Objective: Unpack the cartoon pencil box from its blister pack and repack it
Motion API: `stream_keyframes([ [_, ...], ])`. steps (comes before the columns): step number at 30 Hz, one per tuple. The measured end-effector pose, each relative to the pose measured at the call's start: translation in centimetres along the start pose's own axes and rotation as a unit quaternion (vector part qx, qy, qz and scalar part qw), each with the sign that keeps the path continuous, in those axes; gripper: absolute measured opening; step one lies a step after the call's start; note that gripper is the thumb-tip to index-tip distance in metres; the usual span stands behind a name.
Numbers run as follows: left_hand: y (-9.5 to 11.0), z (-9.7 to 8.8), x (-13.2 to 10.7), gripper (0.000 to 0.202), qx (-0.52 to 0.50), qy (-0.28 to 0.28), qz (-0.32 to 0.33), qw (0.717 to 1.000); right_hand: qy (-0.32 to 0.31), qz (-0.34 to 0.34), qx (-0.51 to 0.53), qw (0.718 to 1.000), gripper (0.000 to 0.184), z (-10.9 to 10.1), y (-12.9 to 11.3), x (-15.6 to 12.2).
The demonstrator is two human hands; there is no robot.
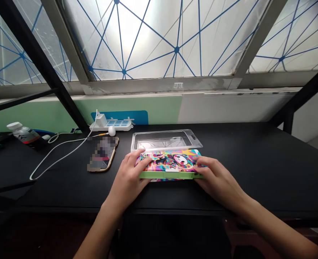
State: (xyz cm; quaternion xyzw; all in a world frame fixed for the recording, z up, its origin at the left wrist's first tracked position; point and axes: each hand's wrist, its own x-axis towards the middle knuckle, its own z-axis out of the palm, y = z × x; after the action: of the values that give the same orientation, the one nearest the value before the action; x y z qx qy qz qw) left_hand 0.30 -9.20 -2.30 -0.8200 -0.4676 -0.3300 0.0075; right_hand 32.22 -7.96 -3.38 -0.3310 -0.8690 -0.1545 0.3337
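Case (169, 163) sits low over the near middle of the table (256, 162), printed back up, its green rim facing us. We cannot tell whether it rests on the top or is lifted a little.

Our left hand (129, 178) grasps its left end and our right hand (215, 178) grasps its right end. On both, the fingers curl over the printed face and the thumbs are tucked at the near edge.

We judge it light and thin, with a shell that gives somewhat when squeezed. It is more likely to flex than to break. The printed face looks glossy, so it may slip under dry fingers, while the green rim probably offers a surer hold. The short ends, where we have it now, seem the best places to grip, because pressing the middle would bow it.

Just beyond the case, touching or nearly so, lies a clear tray (165, 139), open side up. It looks flimsy and easy to knock away.

To the left, near our left hand, a phone (102, 154) lies flat. A white cable (59, 151) loops from it toward a power strip (115, 124) at the far edge. A bottle (24, 133) lies at the far left, well apart.

The right side of the table has nothing close to our hands. Only the tray crowds the case.
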Motion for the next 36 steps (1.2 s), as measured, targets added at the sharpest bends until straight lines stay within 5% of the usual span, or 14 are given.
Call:
stream_keyframes([
  [5,0.3,0.5,-1.9,0.072,-0.069,-0.062,-0.170,0.981,-0.063,0.053,0.071,0.994,0.021,0.3,-0.4,0.4],
  [10,0.5,-0.1,-1.5,0.069,-0.082,-0.076,-0.167,0.980,-0.143,0.169,0.140,0.965,0.058,-0.3,0.0,0.2],
  [20,0.5,-0.4,-1.3,0.087,-0.095,-0.105,-0.221,0.965,-0.140,0.197,0.257,0.936,0.043,-1.1,2.7,2.0],
  [28,0.6,-0.4,-1.7,0.115,-0.110,-0.099,-0.218,0.965,-0.028,0.414,0.319,0.852,0.058,1.2,4.3,4.3],
  [36,0.6,-0.1,-1.9,0.110,-0.107,-0.099,-0.236,0.961,-0.042,0.431,0.266,0.861,0.051,0.0,3.9,2.1],
])
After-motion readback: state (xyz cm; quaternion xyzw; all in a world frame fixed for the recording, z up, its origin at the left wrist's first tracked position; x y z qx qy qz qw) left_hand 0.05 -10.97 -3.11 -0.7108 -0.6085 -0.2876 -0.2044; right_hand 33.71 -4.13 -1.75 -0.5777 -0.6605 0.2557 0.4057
